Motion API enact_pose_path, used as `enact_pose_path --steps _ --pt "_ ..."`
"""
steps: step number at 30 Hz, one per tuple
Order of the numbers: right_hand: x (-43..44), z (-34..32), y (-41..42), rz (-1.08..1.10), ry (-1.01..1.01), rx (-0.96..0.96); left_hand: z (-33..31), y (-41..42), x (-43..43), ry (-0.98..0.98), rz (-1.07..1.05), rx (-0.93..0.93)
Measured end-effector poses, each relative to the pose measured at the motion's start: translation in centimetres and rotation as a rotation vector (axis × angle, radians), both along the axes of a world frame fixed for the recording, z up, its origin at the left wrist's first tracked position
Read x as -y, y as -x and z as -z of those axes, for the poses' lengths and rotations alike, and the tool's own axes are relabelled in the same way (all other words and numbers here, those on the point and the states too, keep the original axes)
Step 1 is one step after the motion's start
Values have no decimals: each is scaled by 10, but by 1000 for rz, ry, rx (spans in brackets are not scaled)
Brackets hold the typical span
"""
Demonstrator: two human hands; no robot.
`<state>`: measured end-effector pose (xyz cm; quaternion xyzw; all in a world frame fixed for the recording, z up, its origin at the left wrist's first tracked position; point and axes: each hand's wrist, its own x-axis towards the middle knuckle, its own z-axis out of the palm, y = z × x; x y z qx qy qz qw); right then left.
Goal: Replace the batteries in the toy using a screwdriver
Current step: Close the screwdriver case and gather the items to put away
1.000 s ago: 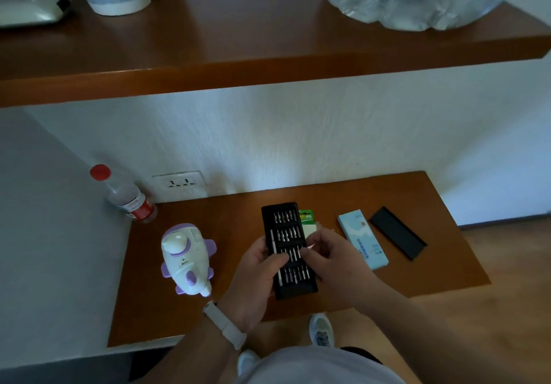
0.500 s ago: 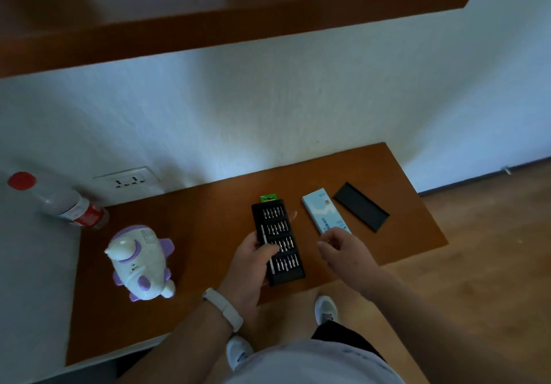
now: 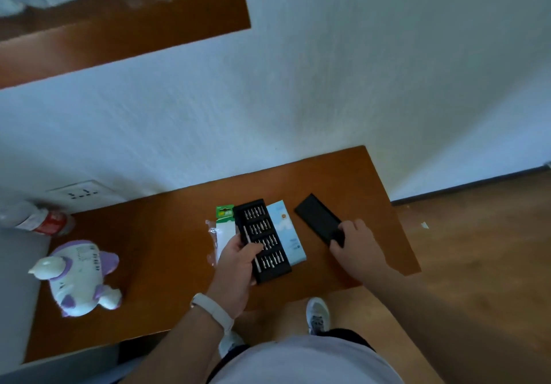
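1. Both my hands work at the near side of the table [image 3: 167, 249]. My left hand [image 3: 238, 261] grips the black bit tray [image 3: 268, 243] from its left side. The thumb curls over the top, and the fingers are hidden underneath.
2. My right hand [image 3: 354, 242] curls its fingers over the near end of the black lid [image 3: 317, 218]. The lid lies flat on the wood, apart from the tray.
3. A white wristband [image 3: 213, 309] sits on my left wrist.
4. The tray holds four rows of silver bits. A long silver screwdriver [image 3: 252, 249] lies along its left edge, partly under my thumb.
5. The tray overlaps a light blue box [image 3: 287, 231] on its right. On its left it overlaps a battery pack [image 3: 223, 228] with a green top.
6. The toy [image 3: 80, 276], white and purple, lies well to the left on the table, away from both hands.
7. Farther back on the left, a clear bottle [image 3: 41, 221] with a red label lies near a wall socket [image 3: 80, 194].
8. A brown shelf [image 3: 125, 34] hangs on the wall above.
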<state>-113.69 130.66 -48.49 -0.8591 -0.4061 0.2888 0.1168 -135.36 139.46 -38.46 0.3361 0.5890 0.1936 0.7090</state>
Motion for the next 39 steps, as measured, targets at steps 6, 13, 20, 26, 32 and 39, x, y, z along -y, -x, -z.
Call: enact_pose_path --steps 6,13,20,26,32,39 --pt "-14 17 -14 -90 38 139 0 -17 5 -11 -43 -26" --pt "-31 18 -18 -142 94 71 1 -25 4 -25 -79 -57" --pt "-27 6 -19 -130 31 -248 -2 -32 5 -43 -80 -39" --pt "-13 -58 -15 -124 -180 -478 -17 -36 0 -67 -129 25" --pt "-10 -130 -16 -380 -340 -428 -53 -46 -4 -158 -168 148" --pt "-8 -161 -18 -357 -497 -383 -92 -63 -15 -266 -198 326"
